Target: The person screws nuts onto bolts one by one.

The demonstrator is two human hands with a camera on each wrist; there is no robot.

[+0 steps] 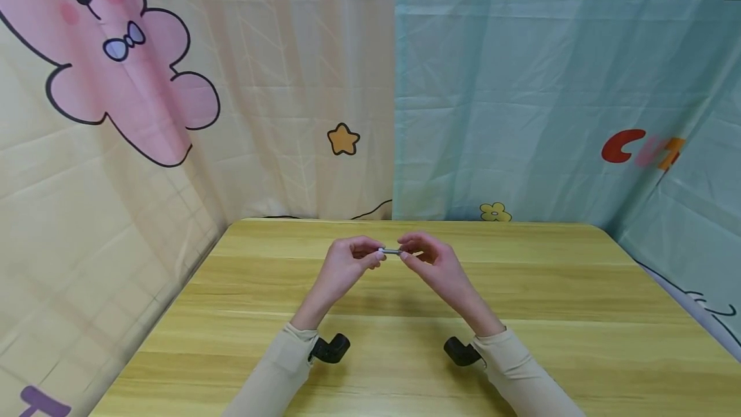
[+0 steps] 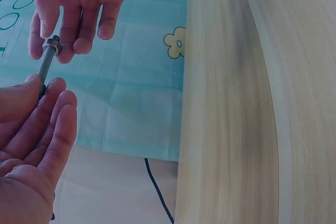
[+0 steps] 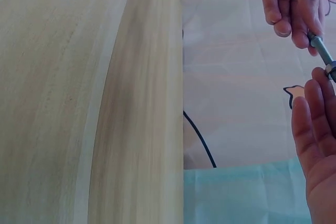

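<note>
Threaded bolt (image 2: 46,65) held in the air above the wooden table (image 1: 399,378), its head end pinched between the thumb and fingers of the left hand (image 1: 346,264), while the thumb and fingertips of the right hand (image 1: 433,261) close narrowly about the nut (image 2: 51,44) near the opposite end. Both parts appear to be metal, presumably stiff, light and hard to damage, though smooth faces may slip; the head and the nut's flats offer the surest purchase.
</note>
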